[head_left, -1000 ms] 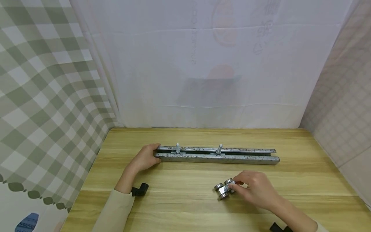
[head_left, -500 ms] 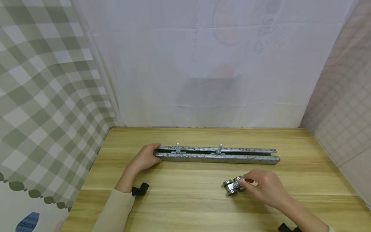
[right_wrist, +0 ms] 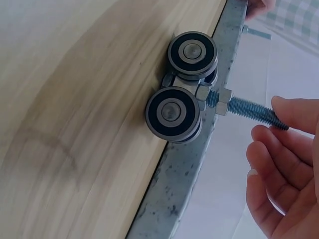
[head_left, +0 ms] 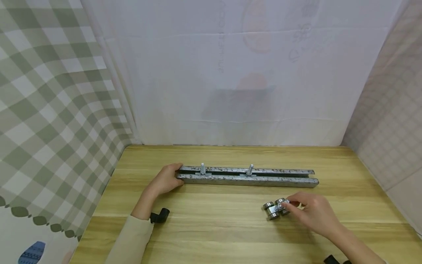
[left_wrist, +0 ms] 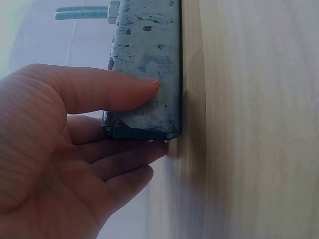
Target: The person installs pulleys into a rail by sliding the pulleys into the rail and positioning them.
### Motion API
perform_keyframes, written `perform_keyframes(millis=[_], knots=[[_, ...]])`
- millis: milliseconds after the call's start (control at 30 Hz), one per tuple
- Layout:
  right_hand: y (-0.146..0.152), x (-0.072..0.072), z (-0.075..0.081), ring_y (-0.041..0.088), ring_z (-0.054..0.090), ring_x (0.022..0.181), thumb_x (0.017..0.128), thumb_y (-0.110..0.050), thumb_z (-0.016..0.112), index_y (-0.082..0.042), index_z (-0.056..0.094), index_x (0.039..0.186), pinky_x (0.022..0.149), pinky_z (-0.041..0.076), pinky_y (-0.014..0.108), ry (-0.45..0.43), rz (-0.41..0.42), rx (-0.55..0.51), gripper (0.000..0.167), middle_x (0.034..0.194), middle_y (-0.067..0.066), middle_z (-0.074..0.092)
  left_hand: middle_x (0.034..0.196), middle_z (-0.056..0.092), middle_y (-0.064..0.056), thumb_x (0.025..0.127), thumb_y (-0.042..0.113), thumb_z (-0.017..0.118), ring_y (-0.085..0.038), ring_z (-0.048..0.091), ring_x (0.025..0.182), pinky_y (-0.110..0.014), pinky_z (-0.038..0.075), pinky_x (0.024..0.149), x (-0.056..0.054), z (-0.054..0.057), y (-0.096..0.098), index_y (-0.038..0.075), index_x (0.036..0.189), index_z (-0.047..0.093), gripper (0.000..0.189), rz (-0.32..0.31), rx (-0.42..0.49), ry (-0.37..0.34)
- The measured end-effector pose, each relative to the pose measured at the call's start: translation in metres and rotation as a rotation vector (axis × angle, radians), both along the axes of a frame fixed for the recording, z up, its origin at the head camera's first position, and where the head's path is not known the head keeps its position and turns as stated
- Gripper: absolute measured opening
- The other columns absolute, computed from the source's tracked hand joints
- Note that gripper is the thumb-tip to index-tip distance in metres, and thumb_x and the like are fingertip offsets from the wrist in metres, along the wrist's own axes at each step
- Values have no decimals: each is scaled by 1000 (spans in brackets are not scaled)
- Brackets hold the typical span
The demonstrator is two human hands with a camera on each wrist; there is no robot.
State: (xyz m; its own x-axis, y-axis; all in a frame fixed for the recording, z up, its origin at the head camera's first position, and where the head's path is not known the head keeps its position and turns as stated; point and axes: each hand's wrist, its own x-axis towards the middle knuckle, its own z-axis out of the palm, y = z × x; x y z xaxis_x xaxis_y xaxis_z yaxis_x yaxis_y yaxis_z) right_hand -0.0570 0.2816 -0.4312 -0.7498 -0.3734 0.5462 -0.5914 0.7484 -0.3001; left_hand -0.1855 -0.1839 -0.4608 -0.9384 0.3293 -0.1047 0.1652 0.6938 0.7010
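My left hand (head_left: 166,179) grips the left end of a grey metal channel rail (head_left: 250,179), thumb on its near side and fingers around the far side. The rail lies slot-up on the table; two threaded bolts (head_left: 202,169) stand up out of its slot. In the left wrist view the thumb presses the rail's speckled face (left_wrist: 144,59). My right hand (head_left: 313,212) pinches the bolt end of a four-wheeled roller trolley (head_left: 276,209), in front of the rail's right part. The right wrist view shows its bearing wheels (right_wrist: 172,113) and nuts on the threaded bolt (right_wrist: 254,112).
The rail and trolley are over a wood-grain table (head_left: 211,234). A white sheet (head_left: 184,91) hangs behind its back edge, and a green checked cloth (head_left: 59,106) hangs at the left. Black wrist mounts (head_left: 159,215) sit at both forearms.
My right hand has carried the roller trolley to the right and slightly toward the rail. The left hand and the rail have stayed in place.
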Motion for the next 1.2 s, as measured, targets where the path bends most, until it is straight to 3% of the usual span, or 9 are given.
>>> perform_keyframes(millis=[167,467,767,1200], knots=[[8,0,1,-6,59,66,65,-4,95,-19,80,82,55,49,13,-23,-45,11,27,76,-11,73,150,54,-25,89,-2,77,-37,54,136,-52,49,107,1,0,0,-9,153,46,71,7,1,-10],[24,1,-1,-6,58,64,62,0,95,-17,81,82,55,48,12,-12,-83,-6,30,75,-9,74,155,49,-25,90,0,77,-40,47,143,-54,45,111,1,2,1,-8,154,44,72,-1,10,-28],[35,1,1,-6,56,61,62,3,93,-12,81,82,55,46,10,-18,-142,-20,27,74,-5,74,153,50,-26,89,-1,77,-41,49,141,-54,46,110,2,3,1,-9,154,45,72,3,0,-22],[52,2,1,-4,59,63,76,-2,90,-12,81,82,58,46,9,-161,-305,-127,15,73,-5,74,151,52,-25,88,-1,77,-38,51,140,-53,46,111,2,1,2,-9,152,47,71,9,9,-13]])
